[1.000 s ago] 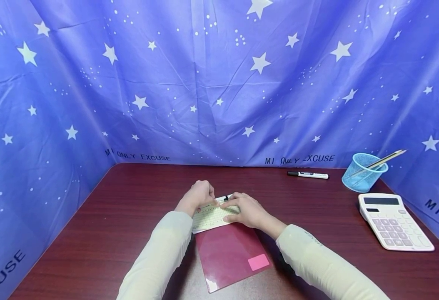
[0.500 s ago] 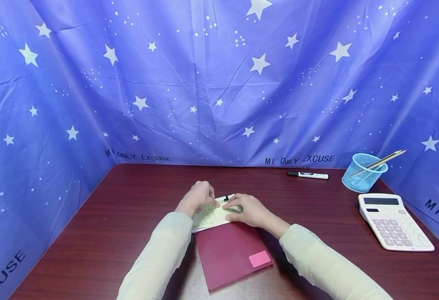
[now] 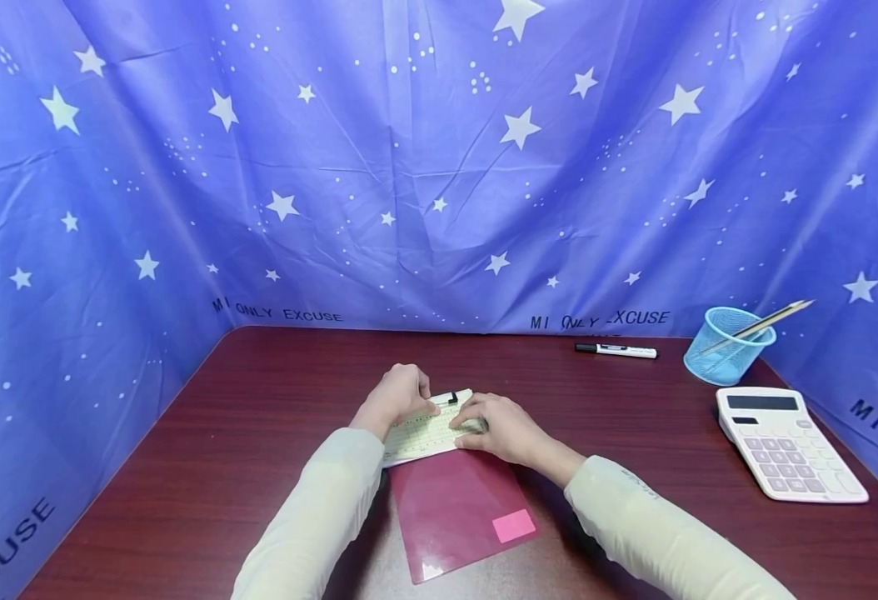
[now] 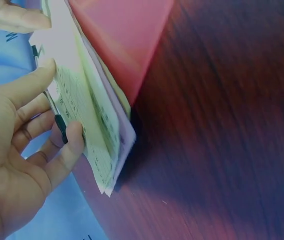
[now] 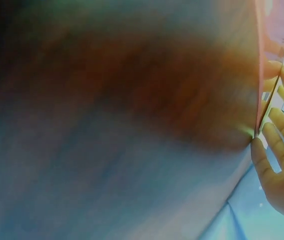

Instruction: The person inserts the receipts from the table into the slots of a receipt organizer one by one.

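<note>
A stack of yellowish printed forms lies across the far end of a red folder, whose near corner bears a pink label. Along the forms' far edge runs a metal bar clip with black ends. My left hand grips the stack at this edge; in the left wrist view its fingers curl round the clip side, and the lower sheets fan apart. My right hand pinches the forms' right side, thumb nearer me. In the right wrist view, that hand touches the folder's edge.
At the right stand a white calculator and a blue mesh pen cup with pencils. A black-and-white marker lies near the back edge of the dark red table. A blue starry curtain hangs behind.
The right hand has slid slightly right and toward me along the forms, baring more of the clip's black end. The left hand has barely moved; the folder's near end has shifted slightly.
</note>
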`<state>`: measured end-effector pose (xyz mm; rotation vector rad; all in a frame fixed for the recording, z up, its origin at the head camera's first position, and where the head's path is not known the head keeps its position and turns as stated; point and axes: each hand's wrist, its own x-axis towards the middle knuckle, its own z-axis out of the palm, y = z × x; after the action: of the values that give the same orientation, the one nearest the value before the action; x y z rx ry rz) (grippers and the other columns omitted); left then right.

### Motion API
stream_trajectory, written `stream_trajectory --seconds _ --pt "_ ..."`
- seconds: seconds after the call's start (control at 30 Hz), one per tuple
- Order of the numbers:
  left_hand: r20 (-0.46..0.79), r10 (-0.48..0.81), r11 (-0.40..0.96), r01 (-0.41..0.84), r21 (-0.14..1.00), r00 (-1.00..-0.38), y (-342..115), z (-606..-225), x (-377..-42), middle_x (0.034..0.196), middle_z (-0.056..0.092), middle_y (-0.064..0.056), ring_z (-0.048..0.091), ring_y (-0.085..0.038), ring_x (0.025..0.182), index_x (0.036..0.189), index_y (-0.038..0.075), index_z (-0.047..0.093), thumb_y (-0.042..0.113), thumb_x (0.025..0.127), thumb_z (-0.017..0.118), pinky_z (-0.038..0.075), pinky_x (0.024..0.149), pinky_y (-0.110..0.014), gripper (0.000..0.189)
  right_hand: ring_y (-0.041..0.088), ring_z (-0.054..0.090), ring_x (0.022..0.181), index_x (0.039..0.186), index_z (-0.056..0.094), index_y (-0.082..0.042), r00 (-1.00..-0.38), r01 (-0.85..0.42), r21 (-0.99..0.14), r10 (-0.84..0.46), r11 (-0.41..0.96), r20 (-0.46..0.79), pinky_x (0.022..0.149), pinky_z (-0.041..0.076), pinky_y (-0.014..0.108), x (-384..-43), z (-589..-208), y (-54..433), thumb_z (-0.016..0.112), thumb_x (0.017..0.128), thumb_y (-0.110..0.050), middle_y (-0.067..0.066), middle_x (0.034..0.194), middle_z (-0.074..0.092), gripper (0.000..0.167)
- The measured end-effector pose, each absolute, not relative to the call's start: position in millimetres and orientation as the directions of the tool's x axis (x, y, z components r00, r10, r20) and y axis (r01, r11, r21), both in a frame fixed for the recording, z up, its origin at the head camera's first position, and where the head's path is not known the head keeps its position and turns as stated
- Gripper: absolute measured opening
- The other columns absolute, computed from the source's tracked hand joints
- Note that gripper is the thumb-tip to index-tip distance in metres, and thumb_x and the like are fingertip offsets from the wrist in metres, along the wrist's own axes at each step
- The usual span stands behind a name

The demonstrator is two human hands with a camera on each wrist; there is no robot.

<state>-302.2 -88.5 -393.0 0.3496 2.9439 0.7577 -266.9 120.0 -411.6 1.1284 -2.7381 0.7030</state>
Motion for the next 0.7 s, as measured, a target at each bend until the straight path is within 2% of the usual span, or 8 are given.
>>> stream_trajectory --seconds 0.3,0.7 --pt "-0.040 0.265 0.863 0.218 0.455 -0.963 -85.7 -388.0 -302.4 0.080 0.059 -0.002 0.053 -0.018 0.074 0.067 0.013 0.065 0.021 0.082 0.088 0.048 0.069 -0.034 0.028 0.017 0.064 0.093 0.103 0.080 -0.018 -0.725 -0.687 -0.355 -0.635 0.634 0.266 0.080 0.052 0.037 -264.0 -410.7 119.4 0.084 0.084 -0.023 -0.003 0.103 0.068 0.021" --pt "-0.018 0.352 0.839 0.307 0.449 -0.936 -73.7 -386.8 -307.7 0.074 0.060 0.002 0.054 -0.016 0.071 0.067 0.014 0.066 0.020 0.082 0.087 0.048 0.068 -0.033 0.026 0.018 0.061 0.096 0.101 0.078 -0.021 -0.749 -0.660 -0.359 -0.617 0.660 0.242 0.083 0.050 0.037 -263.9 -408.6 130.8 0.085 0.083 -0.027 -0.004 0.102 0.066 0.020"
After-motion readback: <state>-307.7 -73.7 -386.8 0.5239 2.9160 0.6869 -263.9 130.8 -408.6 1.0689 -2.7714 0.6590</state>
